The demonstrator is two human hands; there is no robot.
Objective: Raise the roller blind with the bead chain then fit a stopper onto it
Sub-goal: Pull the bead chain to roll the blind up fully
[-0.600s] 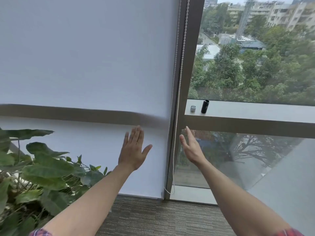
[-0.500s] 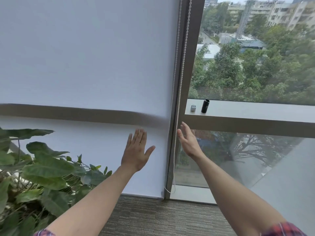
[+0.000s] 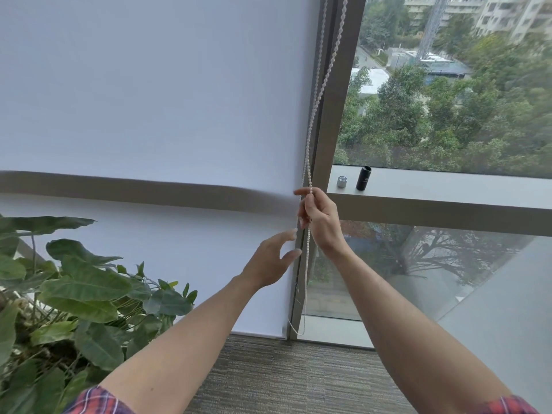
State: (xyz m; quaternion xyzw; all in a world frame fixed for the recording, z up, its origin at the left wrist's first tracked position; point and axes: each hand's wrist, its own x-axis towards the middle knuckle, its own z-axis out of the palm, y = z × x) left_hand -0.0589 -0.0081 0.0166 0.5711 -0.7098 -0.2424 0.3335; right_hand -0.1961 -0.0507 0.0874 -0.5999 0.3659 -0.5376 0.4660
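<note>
Gripping the white bead chain (image 3: 317,94), the right hand (image 3: 321,222) has its fingers curled around the strand beside the brown window frame (image 3: 330,121). Above the grip the chain runs up in two strands toward the top of the frame; below it the loop hangs down nearly to the carpet (image 3: 286,375). Just below and left of the grip, the left hand (image 3: 270,261) is held loose, fingers and thumb spread, fingertips just beside the lower strand, holding nothing. Left of the grip, the white roller blind (image 3: 155,94) is fully down, its bottom edge close to the floor. Right of the grip, a little above it, a small silver cylinder (image 3: 342,181) and a taller black cylinder (image 3: 363,178) stand upright, near each other but apart, on the grey window ledge (image 3: 448,186). Far below and left of the grip, a large-leafed green plant (image 3: 74,291) fills the corner.
</note>
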